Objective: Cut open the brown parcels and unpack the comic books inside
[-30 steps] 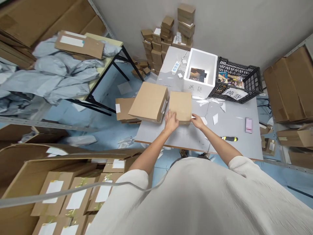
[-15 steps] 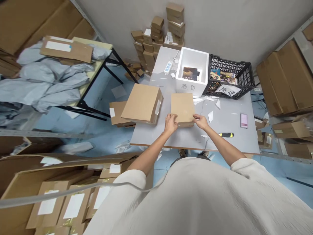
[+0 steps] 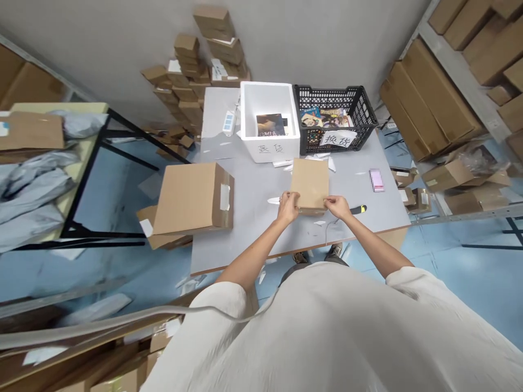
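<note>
A small flat cardboard box [image 3: 310,182] lies on the grey table [image 3: 253,218]. My left hand [image 3: 288,206] grips its near left corner with curled fingers. At the near right corner my right hand [image 3: 337,206] holds the box the same way. A larger cardboard box [image 3: 190,198] with tape on its side stands at the table's left edge, well apart from my hands.
A white foam box [image 3: 267,117] and a black plastic crate [image 3: 333,117] stand at the table's far end. A black and yellow utility knife [image 3: 359,208] and a pink card [image 3: 376,179] lie to the right. Small cardboard boxes [image 3: 196,60] are stacked against the wall. Shelves of cartons [image 3: 445,92] stand right.
The view has swung right. Both hands have slid the small box away from the larger box, which now stands apart at the table's left edge.
</note>
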Motion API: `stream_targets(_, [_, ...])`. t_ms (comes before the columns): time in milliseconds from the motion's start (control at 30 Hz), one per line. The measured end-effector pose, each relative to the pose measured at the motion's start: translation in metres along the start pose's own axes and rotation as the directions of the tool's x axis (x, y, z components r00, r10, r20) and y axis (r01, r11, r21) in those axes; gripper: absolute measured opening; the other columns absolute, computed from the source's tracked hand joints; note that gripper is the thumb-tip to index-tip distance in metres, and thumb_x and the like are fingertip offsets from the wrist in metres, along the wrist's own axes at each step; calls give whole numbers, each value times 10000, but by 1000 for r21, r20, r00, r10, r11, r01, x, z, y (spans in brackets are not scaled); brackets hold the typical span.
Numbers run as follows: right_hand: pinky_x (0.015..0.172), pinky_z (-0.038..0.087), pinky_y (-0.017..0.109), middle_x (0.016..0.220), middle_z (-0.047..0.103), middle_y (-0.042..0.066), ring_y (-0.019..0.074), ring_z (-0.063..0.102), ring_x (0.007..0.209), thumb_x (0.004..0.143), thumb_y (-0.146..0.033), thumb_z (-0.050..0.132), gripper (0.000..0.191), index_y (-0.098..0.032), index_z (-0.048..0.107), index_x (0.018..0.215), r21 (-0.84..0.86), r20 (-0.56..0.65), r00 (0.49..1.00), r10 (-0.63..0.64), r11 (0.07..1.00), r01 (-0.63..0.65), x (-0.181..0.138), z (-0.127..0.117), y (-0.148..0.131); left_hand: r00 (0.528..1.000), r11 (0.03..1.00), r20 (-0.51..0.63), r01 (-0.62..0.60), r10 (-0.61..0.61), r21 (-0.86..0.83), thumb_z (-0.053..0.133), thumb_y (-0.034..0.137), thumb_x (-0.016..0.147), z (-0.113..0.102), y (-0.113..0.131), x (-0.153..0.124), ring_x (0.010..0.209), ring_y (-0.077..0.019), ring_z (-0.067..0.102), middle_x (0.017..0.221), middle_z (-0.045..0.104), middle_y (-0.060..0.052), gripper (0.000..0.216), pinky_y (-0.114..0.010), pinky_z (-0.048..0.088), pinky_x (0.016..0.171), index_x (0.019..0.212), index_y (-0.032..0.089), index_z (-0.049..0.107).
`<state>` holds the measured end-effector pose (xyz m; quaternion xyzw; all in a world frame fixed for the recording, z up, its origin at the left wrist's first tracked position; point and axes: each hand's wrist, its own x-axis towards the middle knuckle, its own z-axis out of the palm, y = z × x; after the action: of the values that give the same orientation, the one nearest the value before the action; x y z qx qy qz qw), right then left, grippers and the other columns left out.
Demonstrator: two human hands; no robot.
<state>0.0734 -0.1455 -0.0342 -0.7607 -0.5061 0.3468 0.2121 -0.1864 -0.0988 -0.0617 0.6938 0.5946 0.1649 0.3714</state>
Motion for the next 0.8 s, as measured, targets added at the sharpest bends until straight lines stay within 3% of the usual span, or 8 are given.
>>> stream_targets(100, [1168,618,447,1226,893,49,294,835,1186,932,-276,715,262,-285,911,1106,-15,6,1000,0,1000,0,-1,-1,17,999,1000,51,2,-3,16,781,92,804,9,5,5,1473,-364,548,1556,503,-112,591,-518,517,1242,1353,293,699])
stream_targets(233, [1167,623,439,1377,830,92,255,818,1145,882,-198,682,338,-240,883,1150,24,27,996,-90,996,89,6,2,36,997,997,83,-5,-1,74,778,111,821,9,6,8,1445,-372,573,1546,517,-118,544,-520,530,1236,1333,288,717])
stream_targets(367, [1250,568,493,1411,777,133,291,760,1265,853,-193,663,371,-219,867,1161,12,-7,980,-198,980,198,23,1,43,997,986,59,-61,53,157,716,136,904,2,10,7,1457,-398,571,1567,549,-147,447,-552,492,1275,1332,262,737])
stream_targets(567, [1324,489,569,1472,739,155,353,669,1414,850,-211,648,498,-222,816,1319,-66,-18,944,-329,943,327,63,-9,31,997,980,69,-54,41,192,644,195,996,-1,29,1,1369,-361,662,1465,674,-157,374,-489,540,1206,1352,235,753])
stream_targets(700, [1333,473,578,1559,687,188,380,623,1470,860,-224,625,554,-183,775,1392,-189,80,930,-359,910,368,99,-21,16,985,988,159,41,-64,147,567,221,1052,3,43,-5,1238,-307,740,1282,807,-100,291,-401,589,1054,1228,261,794])
stream_targets(800, [1299,492,625,1626,639,200,418,584,1496,859,-243,636,593,-177,742,1439,-293,157,920,-359,872,391,127,-29,1,984,988,142,92,-110,125,591,232,1038,5,51,-9,1226,-303,755,1260,844,-79,271,-375,587,1018,1187,276,812])
